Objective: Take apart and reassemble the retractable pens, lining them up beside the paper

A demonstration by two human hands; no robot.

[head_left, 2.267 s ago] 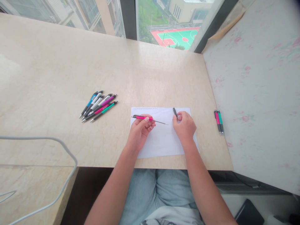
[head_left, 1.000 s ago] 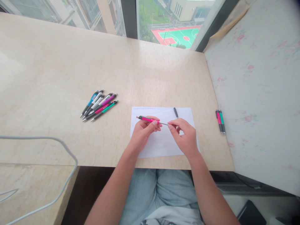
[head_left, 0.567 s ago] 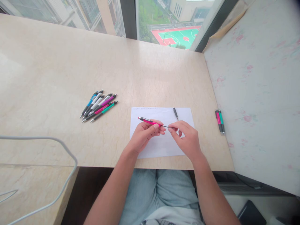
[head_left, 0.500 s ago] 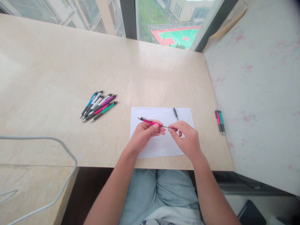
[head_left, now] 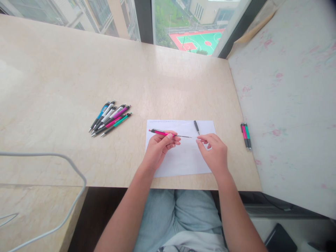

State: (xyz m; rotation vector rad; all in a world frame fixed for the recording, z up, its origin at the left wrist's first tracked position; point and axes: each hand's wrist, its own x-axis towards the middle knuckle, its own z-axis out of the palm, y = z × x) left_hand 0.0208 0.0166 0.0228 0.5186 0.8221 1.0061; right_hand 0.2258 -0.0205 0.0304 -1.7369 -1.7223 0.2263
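Observation:
My left hand (head_left: pixel 163 145) is closed round the pink barrel of a pen (head_left: pixel 158 132), held slanting over a white sheet of paper (head_left: pixel 183 161). A thin dark refill (head_left: pixel 186 137) sticks out of the barrel's open front end, pointing right. Just right of the refill's tip, my right hand (head_left: pixel 214 148) has thumb and forefinger pinched together. Something tiny and pale may be at those fingertips, too small to name. The pen's black grip section (head_left: pixel 196 126) lies on the paper just beyond my right fingers.
Several pens (head_left: pixel 111 119) in blue, white, purple, pink and green lie in a bunch on the left. Two more pens (head_left: pixel 246 136) lie by the flowered wall panel (head_left: pixel 286 105). A grey cable (head_left: pixel 65 157) loops over the table's left front edge.
My right hand has drawn away to the right from the refill, which now shows more of its length. My left hand has shifted slightly left with the pen.

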